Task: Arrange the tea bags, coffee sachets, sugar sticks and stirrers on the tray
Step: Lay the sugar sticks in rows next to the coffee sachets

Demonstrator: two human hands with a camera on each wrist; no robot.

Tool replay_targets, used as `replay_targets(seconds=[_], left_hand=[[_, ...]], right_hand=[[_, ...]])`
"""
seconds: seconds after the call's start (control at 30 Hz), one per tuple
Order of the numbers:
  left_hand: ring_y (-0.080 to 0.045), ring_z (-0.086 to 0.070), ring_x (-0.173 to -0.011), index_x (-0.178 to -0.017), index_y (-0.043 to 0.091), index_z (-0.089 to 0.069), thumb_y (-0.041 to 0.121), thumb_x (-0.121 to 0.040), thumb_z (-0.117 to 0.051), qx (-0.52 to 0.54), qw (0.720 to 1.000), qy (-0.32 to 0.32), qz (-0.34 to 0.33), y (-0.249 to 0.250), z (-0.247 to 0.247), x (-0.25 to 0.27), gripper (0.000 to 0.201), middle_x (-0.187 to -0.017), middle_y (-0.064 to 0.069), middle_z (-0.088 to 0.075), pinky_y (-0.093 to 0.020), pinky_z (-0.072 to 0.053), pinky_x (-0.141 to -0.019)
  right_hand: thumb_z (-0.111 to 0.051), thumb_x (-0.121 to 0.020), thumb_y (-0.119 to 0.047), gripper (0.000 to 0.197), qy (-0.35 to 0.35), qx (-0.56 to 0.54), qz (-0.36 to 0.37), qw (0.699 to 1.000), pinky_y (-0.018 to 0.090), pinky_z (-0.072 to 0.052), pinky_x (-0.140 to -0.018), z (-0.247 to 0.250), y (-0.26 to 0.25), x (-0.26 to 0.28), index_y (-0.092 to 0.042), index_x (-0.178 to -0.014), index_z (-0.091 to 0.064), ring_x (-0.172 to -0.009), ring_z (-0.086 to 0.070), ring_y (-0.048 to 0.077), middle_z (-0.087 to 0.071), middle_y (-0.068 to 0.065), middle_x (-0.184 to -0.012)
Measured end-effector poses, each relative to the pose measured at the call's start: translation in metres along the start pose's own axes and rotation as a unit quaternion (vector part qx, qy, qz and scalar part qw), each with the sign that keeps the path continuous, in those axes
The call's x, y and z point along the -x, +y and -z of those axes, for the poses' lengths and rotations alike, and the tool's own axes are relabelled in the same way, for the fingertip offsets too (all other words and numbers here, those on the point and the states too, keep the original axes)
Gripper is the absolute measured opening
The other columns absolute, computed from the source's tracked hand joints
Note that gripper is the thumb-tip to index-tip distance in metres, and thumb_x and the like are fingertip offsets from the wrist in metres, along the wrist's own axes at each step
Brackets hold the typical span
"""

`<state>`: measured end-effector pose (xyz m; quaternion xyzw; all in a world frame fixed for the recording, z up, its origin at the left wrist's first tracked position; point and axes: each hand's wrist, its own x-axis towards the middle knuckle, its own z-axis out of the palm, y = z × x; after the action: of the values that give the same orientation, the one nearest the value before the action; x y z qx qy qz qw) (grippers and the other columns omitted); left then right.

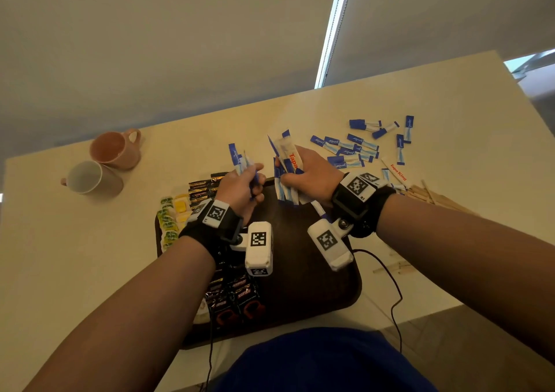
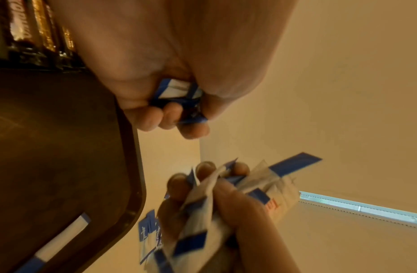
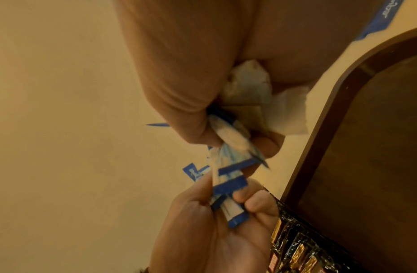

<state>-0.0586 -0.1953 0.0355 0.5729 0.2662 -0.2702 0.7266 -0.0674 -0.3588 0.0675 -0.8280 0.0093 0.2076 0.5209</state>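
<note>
Head view: left hand (image 1: pixel 240 191) over the far left corner of the dark tray (image 1: pixel 303 271), fingers curled round a small bunch of blue and white sugar sticks (image 1: pixel 240 160) that fan out above the fist. Right hand (image 1: pixel 309 175) over the far edge of the tray, fingers closed on a thicker bundle of sticks (image 1: pixel 286 166), one with red lettering, ends poking out above and below the fist. One loose stick (image 1: pixel 319 211) flat on the tray just under the right wrist. Black coffee sachets (image 1: pixel 201 191) in a row along the far left part of the tray, more dark sachets (image 1: pixel 237 298) at its near left corner, green and yellow tea bags (image 1: pixel 172 217) along the left edge. More sugar sticks (image 1: pixel 357 148) scattered on the desk (image 1: pixel 90 256) beyond the tray's far right corner, wooden stirrers (image 1: pixel 432 196) on the desk to the right of the tray. Pink mug (image 1: pixel 115 149) and grey mug (image 1: pixel 90 178) touching each other, toward the far left corner of the desk

Left wrist view: fingers (image 2: pixel 153 120) folded into the palm, stick ends (image 2: pixel 177 90) squeezed inside. Right hand (image 2: pixel 202 203) beyond, gripping its blurred bundle. Tray rim (image 2: pixel 132 166) at left

Right wrist view: thumb and fingers clamped on crumpled stick ends (image 3: pixel 247 88); left hand (image 3: pixel 214 230) below, pinching its own sticks (image 3: pixel 233 188); the two bunches meet or overlap, contact unclear
</note>
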Motion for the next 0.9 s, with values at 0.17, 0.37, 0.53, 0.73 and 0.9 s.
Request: replay_targets(seconds=[0.17, 0.37, 0.53, 0.73, 0.9], left_hand=[[-0.027, -0.072, -0.099, -0.113, 0.010, -0.063, 0.017, -0.103, -0.048, -0.012, 0.999, -0.031, 0.022, -0.002, -0.010, 0.009, 0.019, -0.105, -0.014, -0.073, -0.041, -0.060, -0.078], [-0.023, -0.072, -0.091, -0.128, 0.010, -0.057, 0.011, -0.105, -0.041, 0.016, 0.998, -0.054, 0.021, -0.002, -0.014, 0.014, 0.029, -0.108, -0.012, -0.071, -0.035, -0.060, -0.065], [-0.029, -0.066, -0.114, -0.140, 0.013, -0.054, 0.040, -0.105, -0.036, 0.072, 0.991, -0.109, 0.033, 0.002, -0.016, 0.018, 0.047, -0.127, -0.014, -0.067, -0.045, -0.055, -0.087], [-0.031, -0.069, -0.108, -0.133, 0.004, -0.051, 0.035, -0.088, -0.064, 0.021, 0.993, -0.117, -0.009, 0.005, -0.027, 0.020, 0.056, -0.117, -0.018, -0.069, -0.041, -0.060, -0.080], [-0.026, -0.075, -0.090, -0.122, 0.005, -0.057, 0.024, -0.101, -0.055, 0.011, 0.995, -0.096, -0.003, 0.007, -0.027, 0.018, 0.028, -0.104, -0.016, -0.073, -0.036, -0.061, -0.065]], right_hand=[[-0.062, -0.090, -0.005, 0.032, -0.018, 0.031, 0.031, 0.999, 0.029, -0.049, -0.087, -0.005, -0.003, -0.006, -0.005, -0.120, -0.051, -0.101, -0.061, 0.021, -0.062, 0.010, -0.110], [-0.062, -0.092, -0.008, 0.047, -0.002, 0.028, 0.016, 0.999, 0.032, -0.051, -0.084, -0.010, 0.001, -0.010, -0.006, -0.133, -0.039, -0.100, -0.061, 0.021, -0.059, 0.010, -0.114], [-0.062, -0.091, -0.008, 0.069, 0.001, 0.018, -0.004, 1.000, 0.038, -0.057, -0.088, -0.011, 0.004, -0.009, -0.013, -0.145, -0.020, -0.100, -0.067, 0.024, -0.061, 0.011, -0.117], [-0.063, -0.092, -0.013, 0.082, -0.017, 0.079, 0.002, 0.997, 0.039, -0.058, -0.083, -0.016, 0.005, -0.011, -0.013, -0.153, -0.007, -0.089, -0.069, 0.025, -0.066, 0.013, -0.111], [-0.067, -0.090, -0.015, 0.084, -0.012, 0.085, -0.004, 0.996, 0.037, -0.057, -0.083, -0.016, 0.005, -0.012, -0.015, -0.153, -0.012, -0.094, -0.069, 0.027, -0.067, 0.013, -0.116]])
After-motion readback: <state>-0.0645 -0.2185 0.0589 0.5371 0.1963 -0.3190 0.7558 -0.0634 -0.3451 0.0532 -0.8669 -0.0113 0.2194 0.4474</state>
